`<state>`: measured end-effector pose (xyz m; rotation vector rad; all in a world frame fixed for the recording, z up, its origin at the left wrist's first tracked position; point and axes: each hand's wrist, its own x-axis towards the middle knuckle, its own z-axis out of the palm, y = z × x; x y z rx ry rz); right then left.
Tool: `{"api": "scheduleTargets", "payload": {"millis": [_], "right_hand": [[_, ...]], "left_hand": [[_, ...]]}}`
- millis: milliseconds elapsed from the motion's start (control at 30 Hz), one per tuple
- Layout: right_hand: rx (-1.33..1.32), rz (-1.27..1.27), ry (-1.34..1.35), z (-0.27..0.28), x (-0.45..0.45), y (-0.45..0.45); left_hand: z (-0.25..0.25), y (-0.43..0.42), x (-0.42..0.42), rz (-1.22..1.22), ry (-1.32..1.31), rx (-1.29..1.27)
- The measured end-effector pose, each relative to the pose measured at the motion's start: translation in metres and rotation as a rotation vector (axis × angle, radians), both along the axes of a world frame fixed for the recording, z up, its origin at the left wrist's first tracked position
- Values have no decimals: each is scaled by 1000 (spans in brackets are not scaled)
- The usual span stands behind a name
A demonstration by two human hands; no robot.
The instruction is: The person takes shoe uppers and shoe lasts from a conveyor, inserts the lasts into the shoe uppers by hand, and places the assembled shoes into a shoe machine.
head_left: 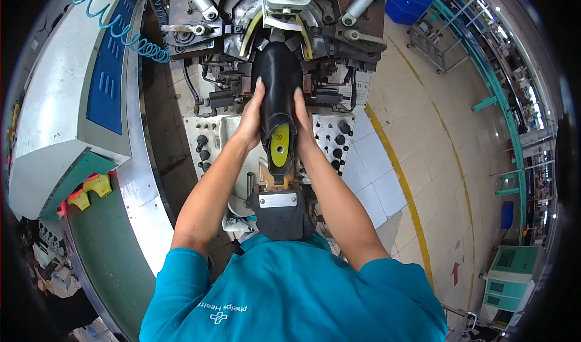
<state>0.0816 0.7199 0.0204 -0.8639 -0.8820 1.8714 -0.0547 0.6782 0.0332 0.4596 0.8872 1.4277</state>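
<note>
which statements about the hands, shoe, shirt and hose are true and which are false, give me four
1. The left hand and right hand are on opposite sides of the black shoe upper. True.
2. The yellow-green last is marked 42. False: the yellow-green last reads 39.
3. The shirt is teal. True.
4. The coiled hose hangs at the picture's lower right. False: the coiled hose is at upper left.

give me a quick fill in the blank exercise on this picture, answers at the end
1. The left hand and the right hand hold a shoe upper whose colour is ____.
2. The number on the yellow-green piece is ____.
3. The coiled hose hangs toward the picture's upper ____ corner.
4. The floor arrow is coloured ____.

Missing words: black; 39; left; red.
</note>
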Motion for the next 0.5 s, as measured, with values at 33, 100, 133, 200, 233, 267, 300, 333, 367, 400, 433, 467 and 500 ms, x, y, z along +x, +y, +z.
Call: {"api": "scheduleTargets", "payload": {"millis": [33, 100, 133, 200, 233, 267, 300, 333, 367, 400, 433, 467, 500], "right_hand": [[114, -64, -23, 2, -8, 4], [80, -98, -105, 8, -9, 6], [49, -134, -188, 12, -11, 6], [77, -160, -193, 8, -12, 6], [121, -189, -192, 6, -13, 9], [117, -189, -198, 4, -14, 12], [142, -202, -177, 0, -16, 14], [167, -214, -157, -5, -17, 15], [161, -213, -161, -9, -17, 16], [143, -212, -138, -9, -18, 16], [126, -211, -116, -9, -18, 16], [120, -211, -122, -9, -18, 17], [147, -225, -128, -10, -19, 17]], "left_hand": [[2, 5, 7, 83, 0, -5], [8, 2, 13, 151, 49, -12], [14, 1, 15, 218, 97, -17], [13, 1, 17, 278, 106, -36], [11, 4, 16, 282, 90, -18], [8, 5, 15, 287, 73, -1], [10, 5, 16, 284, 58, -2], [9, 4, 16, 284, 55, -10], [9, 5, 15, 279, 61, -10], [6, 5, 14, 273, 68, -10], [3, 6, 13, 272, 64, -17], [1, 8, 12, 268, 58, 5], [0, 9, 12, 261, 52, 26]]}}
